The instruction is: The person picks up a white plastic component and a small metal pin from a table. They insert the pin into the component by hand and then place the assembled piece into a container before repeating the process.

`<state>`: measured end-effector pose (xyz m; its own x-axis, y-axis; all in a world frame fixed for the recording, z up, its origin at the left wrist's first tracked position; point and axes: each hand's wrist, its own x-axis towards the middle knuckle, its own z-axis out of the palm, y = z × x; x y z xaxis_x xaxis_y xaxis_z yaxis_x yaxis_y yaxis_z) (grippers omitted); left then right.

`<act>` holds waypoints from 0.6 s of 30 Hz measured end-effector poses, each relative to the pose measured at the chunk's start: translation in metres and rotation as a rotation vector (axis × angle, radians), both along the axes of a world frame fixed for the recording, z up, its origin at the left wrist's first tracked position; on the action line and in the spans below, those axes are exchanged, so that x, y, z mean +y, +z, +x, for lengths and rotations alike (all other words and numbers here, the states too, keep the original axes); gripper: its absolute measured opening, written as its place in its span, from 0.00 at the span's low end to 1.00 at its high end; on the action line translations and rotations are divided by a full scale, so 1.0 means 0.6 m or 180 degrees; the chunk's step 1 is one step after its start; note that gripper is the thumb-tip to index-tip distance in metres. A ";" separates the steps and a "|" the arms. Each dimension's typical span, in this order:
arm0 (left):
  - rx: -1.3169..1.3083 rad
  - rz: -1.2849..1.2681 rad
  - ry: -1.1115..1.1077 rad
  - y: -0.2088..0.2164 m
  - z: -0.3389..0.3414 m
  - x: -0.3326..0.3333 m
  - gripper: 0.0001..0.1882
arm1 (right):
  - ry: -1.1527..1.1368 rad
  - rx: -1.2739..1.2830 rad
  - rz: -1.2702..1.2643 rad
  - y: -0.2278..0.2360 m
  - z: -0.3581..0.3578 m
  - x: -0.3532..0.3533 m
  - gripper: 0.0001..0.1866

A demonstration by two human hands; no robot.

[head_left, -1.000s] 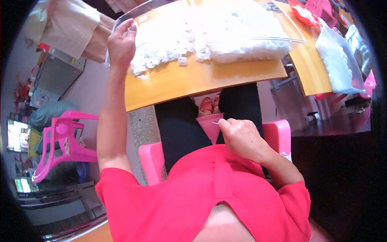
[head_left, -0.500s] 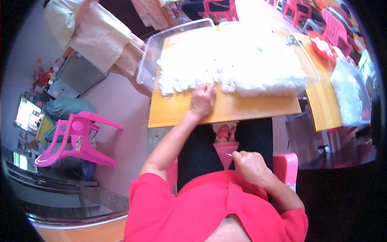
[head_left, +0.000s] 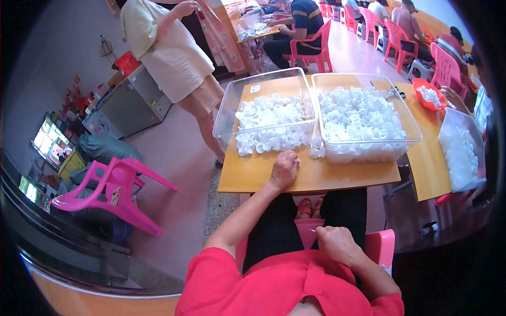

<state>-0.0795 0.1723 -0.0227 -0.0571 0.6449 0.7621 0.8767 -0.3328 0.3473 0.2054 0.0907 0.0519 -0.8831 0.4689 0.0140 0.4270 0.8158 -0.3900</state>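
My left hand (head_left: 285, 169) rests on the wooden table (head_left: 253, 180), fingers curled together with a bit of white plastic at the fingertips. Just beyond it are loose small white plastic pieces (head_left: 271, 142), by a clear plastic bin (head_left: 224, 113). A second clear bin (head_left: 363, 141), to its right, is heaped with similar white pieces (head_left: 358, 113). A few more lie between the two bins. Over my lap, my right hand (head_left: 337, 245) is closed around a thin metallic tool (head_left: 312, 230); only its tip pokes out, so its kind is hidden.
A pink chair (head_left: 113, 184) stands at the left, near a standing person (head_left: 176, 63). To the right, a side table (head_left: 429, 176) bears a red bowl (head_left: 428, 97) and a translucent bag (head_left: 459, 152) of white pieces. Seated people are farther back.
The view has tilted upward and the glare on the white pieces has faded. My left hand has drawn slightly back from the pieces and curled closed. My right hand keeps its grip.
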 end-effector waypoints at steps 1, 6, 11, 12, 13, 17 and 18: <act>0.0141 0.0036 0.0040 0.006 0.004 -0.005 0.07 | -0.0006 0.0022 -0.0028 -0.001 0.003 -0.001 0.06; -0.2215 -0.1139 -0.0164 0.048 0.067 -0.068 0.04 | -0.0399 0.1617 -0.0563 -0.004 0.000 0.009 0.06; -0.4001 -0.1998 -0.1474 0.099 0.132 -0.186 0.04 | -0.0990 0.2270 -0.1872 0.019 -0.031 0.007 0.09; -0.4088 -0.1994 -0.1676 0.104 0.146 -0.201 0.05 | -0.1001 0.2276 -0.2039 0.018 -0.033 0.005 0.09; -0.4167 -0.1965 -0.1862 0.105 0.156 -0.214 0.05 | -0.0921 0.2259 -0.2160 0.016 -0.035 0.004 0.08; -0.4962 -0.1906 -0.2133 0.107 0.172 -0.255 0.10 | -0.0854 0.2335 -0.2264 0.023 -0.029 -0.013 0.09; -0.4938 -0.1875 -0.2138 0.113 0.177 -0.267 0.10 | -0.0911 0.2231 -0.2566 0.031 -0.026 -0.017 0.08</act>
